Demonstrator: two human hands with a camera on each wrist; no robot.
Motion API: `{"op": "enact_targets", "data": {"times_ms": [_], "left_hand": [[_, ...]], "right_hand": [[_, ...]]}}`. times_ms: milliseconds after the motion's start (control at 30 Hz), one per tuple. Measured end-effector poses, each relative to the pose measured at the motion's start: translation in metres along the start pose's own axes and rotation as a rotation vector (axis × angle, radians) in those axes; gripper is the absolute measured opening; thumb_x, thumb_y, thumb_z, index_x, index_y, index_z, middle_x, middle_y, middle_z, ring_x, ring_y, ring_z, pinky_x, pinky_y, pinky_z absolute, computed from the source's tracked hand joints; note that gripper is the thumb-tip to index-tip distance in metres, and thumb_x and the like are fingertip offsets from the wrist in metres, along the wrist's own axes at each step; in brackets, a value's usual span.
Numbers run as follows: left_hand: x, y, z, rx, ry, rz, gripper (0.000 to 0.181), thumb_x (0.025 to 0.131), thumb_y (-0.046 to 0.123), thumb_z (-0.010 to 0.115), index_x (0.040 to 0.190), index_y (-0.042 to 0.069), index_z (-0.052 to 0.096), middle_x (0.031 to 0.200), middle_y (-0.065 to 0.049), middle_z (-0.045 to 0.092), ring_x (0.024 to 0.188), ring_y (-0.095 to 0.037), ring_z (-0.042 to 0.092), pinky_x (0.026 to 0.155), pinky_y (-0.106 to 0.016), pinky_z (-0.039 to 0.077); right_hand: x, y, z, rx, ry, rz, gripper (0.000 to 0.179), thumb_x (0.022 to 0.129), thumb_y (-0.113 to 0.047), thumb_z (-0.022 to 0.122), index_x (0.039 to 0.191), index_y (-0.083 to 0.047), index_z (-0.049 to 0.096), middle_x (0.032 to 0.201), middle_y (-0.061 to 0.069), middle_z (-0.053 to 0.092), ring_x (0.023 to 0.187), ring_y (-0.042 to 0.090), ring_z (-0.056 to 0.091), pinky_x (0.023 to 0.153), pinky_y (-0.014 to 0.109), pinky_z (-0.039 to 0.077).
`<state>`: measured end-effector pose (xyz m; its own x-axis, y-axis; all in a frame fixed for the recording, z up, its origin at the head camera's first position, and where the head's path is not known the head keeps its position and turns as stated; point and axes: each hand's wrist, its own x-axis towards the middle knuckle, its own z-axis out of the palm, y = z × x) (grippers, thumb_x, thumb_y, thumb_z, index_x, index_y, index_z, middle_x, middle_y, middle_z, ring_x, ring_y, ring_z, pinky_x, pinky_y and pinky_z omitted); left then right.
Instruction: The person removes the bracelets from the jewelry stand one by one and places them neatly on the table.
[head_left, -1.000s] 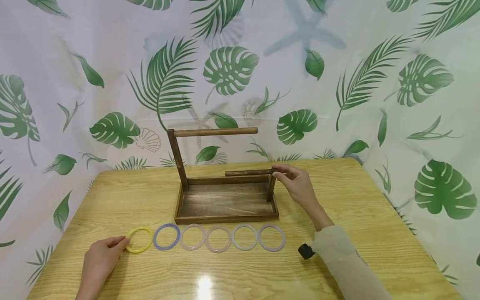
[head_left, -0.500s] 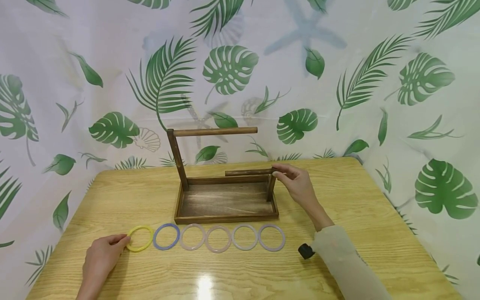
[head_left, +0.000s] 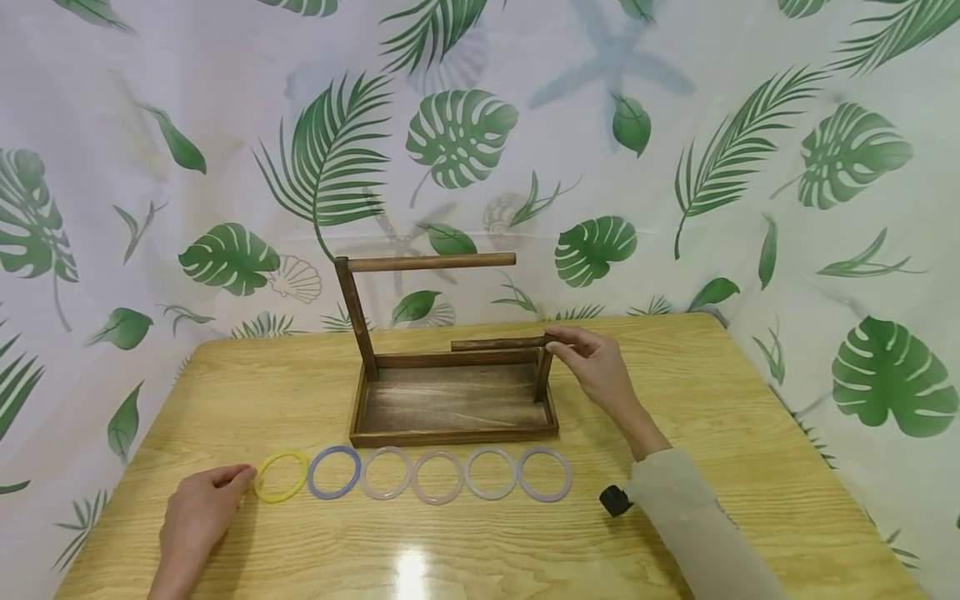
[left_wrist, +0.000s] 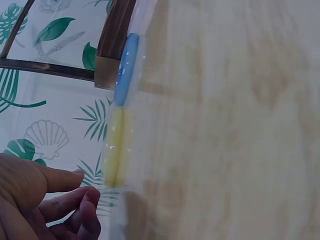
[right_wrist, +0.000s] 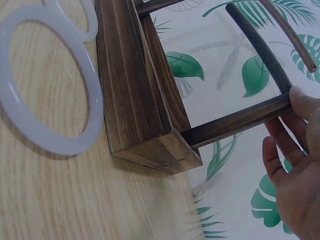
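My left hand [head_left: 201, 510] is beside the yellow bangle [head_left: 281, 501], fingertips just off its left edge. In the left wrist view, thumb and index finger stand apart, holding nothing, near the yellow bangle [left_wrist: 113, 150]. A blue bangle [head_left: 333, 497] and several pale translucent bangles [head_left: 545, 500] continue the row to the right. Behind them stands a dark wooden display stand [head_left: 453, 437] with a tray base, a tall post and a short post, each bearing a bar. My right hand [head_left: 597, 371] pinches the top of the short post [right_wrist: 240, 117] between thumb and fingers.
The wood-grain table [head_left: 480, 550] carries everything. A leaf-patterned cloth [head_left: 465, 192] hangs behind it. The tall post's bar [head_left: 435, 262] extends rightward above the tray. A small black object [head_left: 615, 501] sits by the right sleeve.
My left fingers have let go of the yellow bangle and drawn slightly left of it. My right hand keeps its pinch on the short post, and the stand stays put.
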<state>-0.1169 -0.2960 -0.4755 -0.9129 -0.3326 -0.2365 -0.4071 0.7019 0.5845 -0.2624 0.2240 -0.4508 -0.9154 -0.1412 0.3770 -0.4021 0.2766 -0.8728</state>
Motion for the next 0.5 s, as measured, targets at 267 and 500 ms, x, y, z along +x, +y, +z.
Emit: {"op": "enact_targets", "data": {"times_ms": [267, 500], "left_hand": [[-0.004, 0.012, -0.016, -0.029, 0.004, 0.031, 0.062, 0.107, 0.050, 0.049, 0.140, -0.001, 0.062, 0.136, -0.029, 0.060, 0.120, -0.052, 0.056, 0.086, -0.060, 0.050], [-0.009, 0.023, -0.022, -0.064, 0.088, 0.123, 0.057, 0.108, 0.044, 0.051, 0.138, -0.003, 0.063, 0.118, -0.024, 0.072, 0.098, -0.036, 0.071, 0.065, -0.035, 0.051]], "right_hand": [[0.000, -0.004, -0.002, -0.056, -0.008, -0.036, 0.030, 0.102, -0.009, 0.067, 0.130, 0.003, 0.069, 0.126, 0.019, 0.070, 0.106, 0.006, 0.065, 0.087, 0.017, 0.051], [-0.008, -0.036, -0.001, -0.100, -0.022, -0.072, 0.030, 0.102, 0.003, 0.061, 0.130, 0.012, 0.065, 0.125, 0.028, 0.068, 0.105, 0.011, 0.067, 0.084, 0.014, 0.051]]}}
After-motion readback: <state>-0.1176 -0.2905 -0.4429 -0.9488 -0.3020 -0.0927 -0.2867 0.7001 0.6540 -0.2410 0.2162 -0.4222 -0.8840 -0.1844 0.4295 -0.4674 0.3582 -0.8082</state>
